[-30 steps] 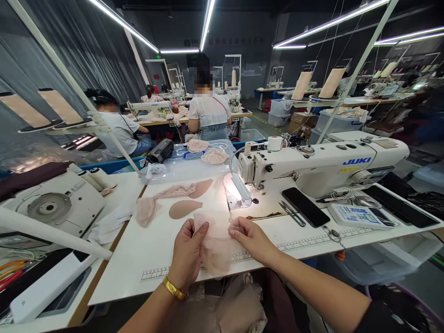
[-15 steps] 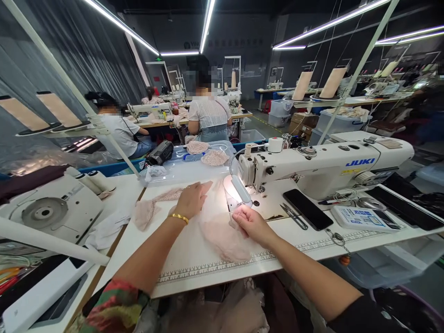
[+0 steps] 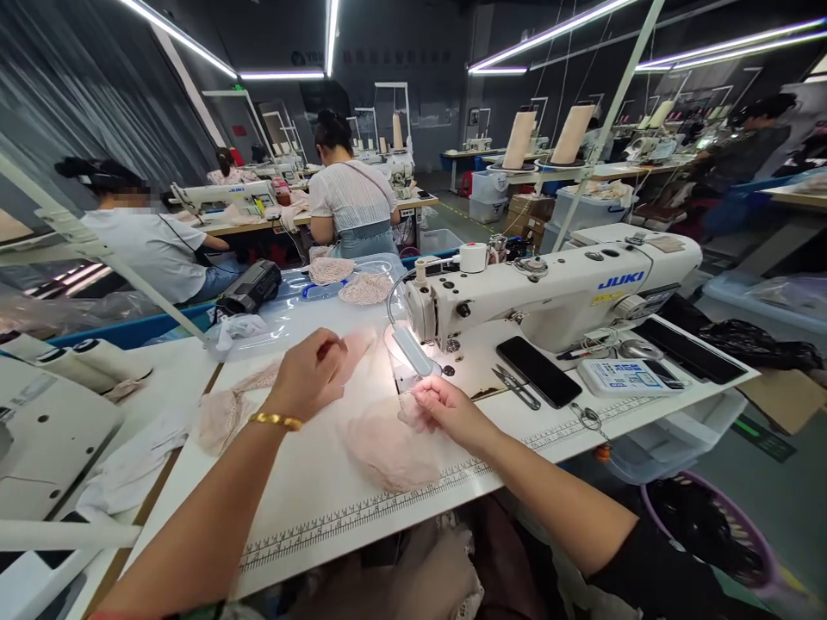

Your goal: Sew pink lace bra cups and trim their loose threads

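Note:
My right hand (image 3: 445,412) is closed in a pinch on the edge of a sheer pink fabric piece (image 3: 388,443), just in front of the sewing machine's needle area. That piece lies loosely on the white table (image 3: 303,482). My left hand (image 3: 308,375) is raised over the table to the left, fingers bent and thumb apart. Beside its fingertips is another pale pink fabric piece (image 3: 357,351), and more lace-edged pink fabric (image 3: 220,415) lies left of the wrist. A lit lamp (image 3: 413,349) shines by the needle of the white sewing machine (image 3: 543,288).
Thread snips (image 3: 517,387), a black phone (image 3: 539,370) and a white box (image 3: 624,376) lie to the right. A ruler strip (image 3: 362,514) runs along the front edge. Pink lace bundles (image 3: 365,289) rest on clear plastic at the back. Co-workers sit beyond.
The view has turned right, so things appear farther left. My left hand has lifted off the pink fabric, its fingers more bent. My right hand keeps its pinch by the needle area.

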The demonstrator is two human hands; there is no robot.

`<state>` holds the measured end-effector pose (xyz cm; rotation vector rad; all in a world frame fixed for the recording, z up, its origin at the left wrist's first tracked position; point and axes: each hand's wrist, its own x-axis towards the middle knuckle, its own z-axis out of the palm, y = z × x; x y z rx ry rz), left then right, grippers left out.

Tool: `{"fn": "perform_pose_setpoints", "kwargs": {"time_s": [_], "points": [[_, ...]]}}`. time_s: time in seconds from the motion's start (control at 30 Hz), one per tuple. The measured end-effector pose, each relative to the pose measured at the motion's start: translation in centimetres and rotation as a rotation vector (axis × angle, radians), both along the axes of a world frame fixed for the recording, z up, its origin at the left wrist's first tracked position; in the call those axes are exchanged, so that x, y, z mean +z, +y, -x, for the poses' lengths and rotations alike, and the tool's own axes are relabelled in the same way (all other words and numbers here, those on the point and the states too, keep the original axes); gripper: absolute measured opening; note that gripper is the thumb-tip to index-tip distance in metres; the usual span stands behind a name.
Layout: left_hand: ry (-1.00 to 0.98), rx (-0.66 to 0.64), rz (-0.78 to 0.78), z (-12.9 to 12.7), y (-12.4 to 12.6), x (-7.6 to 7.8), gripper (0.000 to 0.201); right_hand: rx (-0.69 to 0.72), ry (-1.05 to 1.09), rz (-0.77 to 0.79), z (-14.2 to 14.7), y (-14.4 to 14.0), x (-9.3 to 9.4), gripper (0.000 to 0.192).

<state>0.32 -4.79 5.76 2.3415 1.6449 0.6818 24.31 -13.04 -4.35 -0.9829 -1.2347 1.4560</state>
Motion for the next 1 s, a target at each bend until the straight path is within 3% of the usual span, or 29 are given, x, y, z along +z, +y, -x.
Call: {"fn": "perform_pose_setpoints", "kwargs": {"time_s": [0.1, 0.2, 0.4, 0.5, 0.6, 0.7, 0.77, 0.87, 1.0], "points": [[-0.057, -0.172, 0.28, -0.4, -3.5, 0.8, 0.02, -0.017, 0.022, 0.005, -0.4, -0.4, 0.3, 0.043], [-0.096, -0.278, 0.486, -1.4, -6.0, 0.3, 0.019, -0.042, -0.009, -0.009, -0.7, -1.0, 1.0, 0.047], [-0.135, -0.244, 0.427, -3.5, -7.0, -0.9, 0.019, -0.061, -0.228, -0.202, -0.7, -2.4, 2.3, 0.031], [-0.18, -0.396, 0.29, -3.4, -7.0, -0.4, 0.032, -0.038, -0.411, -0.357, -0.7, -3.2, 3.4, 0.022], [-0.177, -0.65, 0.365, -3.2, -6.5, 0.4, 0.056, 0.054, -0.545, -0.573, -0.9, -3.9, 4.9, 0.026], [-0.111, -0.695, 0.514, -2.7, -5.6, 1.1, 0.029, 0.023, -0.66, -0.835, -1.1, -3.8, 6.4, 0.03], [-0.093, -0.582, 0.445, -2.1, -5.2, 1.6, 0.015, -0.11, -0.736, -0.965, -0.9, -3.5, 7.1, 0.028], [-0.062, -0.433, 0.095, -0.9, -5.3, 1.9, 0.013, -0.298, -0.763, -1.041, -0.2, -3.1, 7.1, 0.026], [0.214, -0.522, -0.386, -0.2, -6.7, 0.4, 0.022, -0.318, -0.831, -1.128, 0.3, -1.7, 4.3, 0.023]]}}
